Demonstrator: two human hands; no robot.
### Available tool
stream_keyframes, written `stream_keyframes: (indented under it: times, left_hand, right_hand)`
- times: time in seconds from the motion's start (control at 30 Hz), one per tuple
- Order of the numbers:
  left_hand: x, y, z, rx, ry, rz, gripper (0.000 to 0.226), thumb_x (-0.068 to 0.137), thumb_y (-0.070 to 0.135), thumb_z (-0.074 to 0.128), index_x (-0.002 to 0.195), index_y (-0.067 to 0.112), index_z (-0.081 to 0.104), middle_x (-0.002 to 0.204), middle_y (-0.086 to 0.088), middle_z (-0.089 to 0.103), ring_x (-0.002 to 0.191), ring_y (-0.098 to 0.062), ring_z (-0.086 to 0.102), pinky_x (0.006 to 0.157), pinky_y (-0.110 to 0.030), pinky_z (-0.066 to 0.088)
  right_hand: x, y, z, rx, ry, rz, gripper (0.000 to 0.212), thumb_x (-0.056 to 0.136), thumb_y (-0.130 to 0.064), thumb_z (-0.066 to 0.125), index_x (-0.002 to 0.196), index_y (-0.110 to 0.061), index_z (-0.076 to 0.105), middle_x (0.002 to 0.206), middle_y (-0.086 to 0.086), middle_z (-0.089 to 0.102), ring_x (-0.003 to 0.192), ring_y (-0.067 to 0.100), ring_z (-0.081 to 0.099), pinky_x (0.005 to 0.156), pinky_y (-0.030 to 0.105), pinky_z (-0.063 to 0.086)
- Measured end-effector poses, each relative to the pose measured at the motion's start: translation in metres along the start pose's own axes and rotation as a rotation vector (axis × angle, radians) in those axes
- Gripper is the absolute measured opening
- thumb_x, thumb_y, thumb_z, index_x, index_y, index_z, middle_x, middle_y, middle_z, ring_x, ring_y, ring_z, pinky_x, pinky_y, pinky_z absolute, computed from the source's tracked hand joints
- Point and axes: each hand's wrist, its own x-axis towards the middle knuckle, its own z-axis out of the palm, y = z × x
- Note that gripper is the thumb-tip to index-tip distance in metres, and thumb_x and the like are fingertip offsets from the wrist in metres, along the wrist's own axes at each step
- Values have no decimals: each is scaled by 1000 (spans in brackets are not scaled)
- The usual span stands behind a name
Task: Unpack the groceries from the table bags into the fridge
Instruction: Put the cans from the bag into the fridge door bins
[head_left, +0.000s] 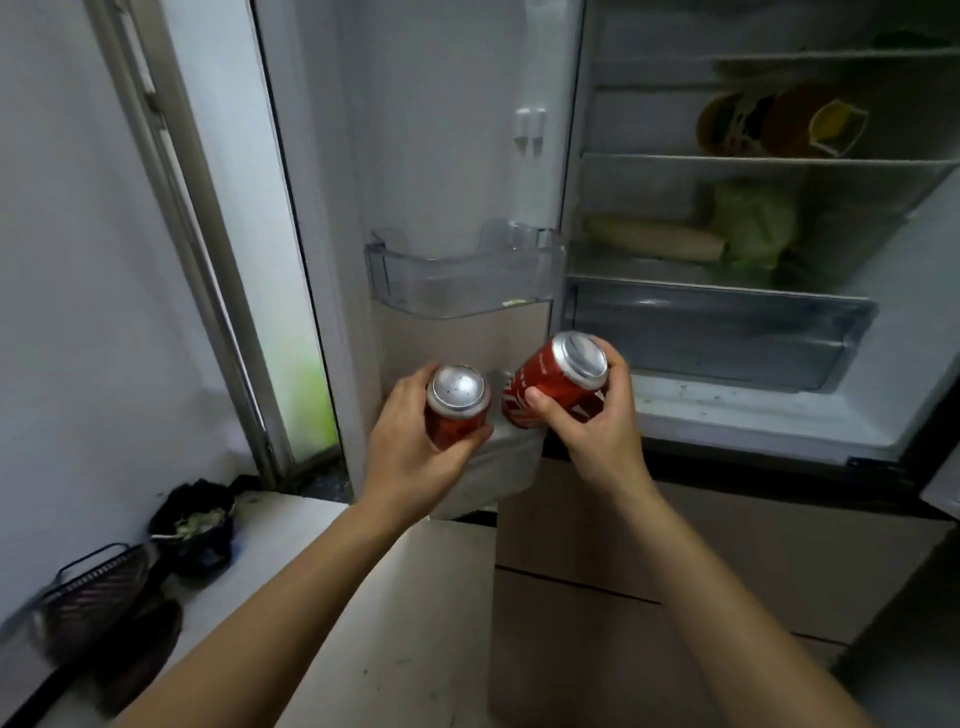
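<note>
**Holding a red can in each hand below the clear door bin (467, 280)**

Left hand (410, 447): grasping the left can (457, 415) from the side. The fingers are curled round its red body with the thumb on the near face. The can stands close to upright with its silver top toward the camera. It lies directly below the door bin, under the bin's left half.

Right hand (597, 431): grasping the right can (556, 389). The thumb lies across the printed side and the fingers wrap the far side. This can is tilted, its silver top leaning up and to the right. It lies below the door bin's right end.

The two cans are just beside each other, with a narrow gap showing between their upper parts. Both are at the rim of a white lower door shelf (514, 462) beneath the door bin. Whether either can rests on that shelf cannot be told.

Right of the door bin, the open fridge (779, 415) compartment shows:
- a clear crisper drawer (727, 332), about level with the bin's base;
- a leafy green head (753, 223) and a pale long item (654, 241) on the shelf above the drawer;
- orange and yellow packets (769, 122) one shelf higher, blurred.

Well below and left of the door bin, a dark pot (195, 525) holding greens and a wire basket (93, 587) stand on a pale counter (291, 525).
</note>
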Motion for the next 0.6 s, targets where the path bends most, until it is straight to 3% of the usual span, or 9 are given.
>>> stream_keyframes:
  times: [0.07, 0.13, 0.27, 0.33, 0.43, 0.5, 0.6]
  left_hand:
    - [3, -1, 7, 84, -27, -45, 81, 69, 52, 83, 136, 23, 50, 125, 5, 61, 117, -11, 57, 98, -35, 50]
    - [6, 0, 13, 112, -24, -106, 75, 67, 56, 82, 131, 32, 51, 118, 11, 64, 110, -14, 61, 91, -41, 54]
    - [8, 2, 19, 165, -13, -213, 57, 65, 47, 84, 114, 36, 56, 105, 14, 67, 97, -12, 64, 83, -41, 56]
    - [9, 4, 19, 201, -36, -233, 54, 64, 43, 83, 110, 36, 55, 104, 13, 67, 95, -14, 65, 81, -42, 56]
    - [12, 8, 16, 218, -69, -249, 64, 69, 38, 84, 124, 33, 52, 117, 6, 67, 105, -18, 65, 88, -42, 56]
    - [12, 9, 12, 259, -120, -268, 78, 73, 38, 84, 139, 29, 43, 130, 0, 62, 114, -22, 61, 95, -42, 53]
    - [12, 9, 7, 318, -180, -243, 67, 75, 35, 81, 133, 29, 49, 125, -2, 62, 110, -25, 61, 91, -40, 53]
  right_hand:
    - [12, 7, 2, 10, -63, 7, 79, 77, -28, 85, 140, -36, 39, 132, -16, 53, 118, -1, 56, 100, 28, 52]
    - [22, 14, 2, 16, -120, 25, 79, 77, -29, 85, 140, -37, 38, 128, -21, 52, 117, -7, 55, 101, 27, 51]
    - [39, 27, 0, -48, -246, 45, 84, 76, -35, 85, 145, -30, 38, 126, -28, 49, 116, -5, 53, 107, 37, 48]
    - [45, 32, -2, -112, -305, 35, 86, 74, -42, 85, 144, -32, 37, 133, -20, 50, 120, 2, 51, 109, 43, 46]
    - [51, 40, -1, -234, -365, 13, 93, 66, -65, 79, 142, -47, 30, 147, -6, 46, 135, 18, 44, 111, 51, 42]
    - [53, 42, 0, -318, -431, -20, 90, 69, -66, 75, 142, -52, 25, 150, -3, 44, 138, 25, 41, 110, 55, 40]
    - [51, 42, -1, -400, -499, -92, 79, 77, -61, 73, 142, -50, 29, 147, -4, 47, 133, 24, 44, 110, 56, 38]
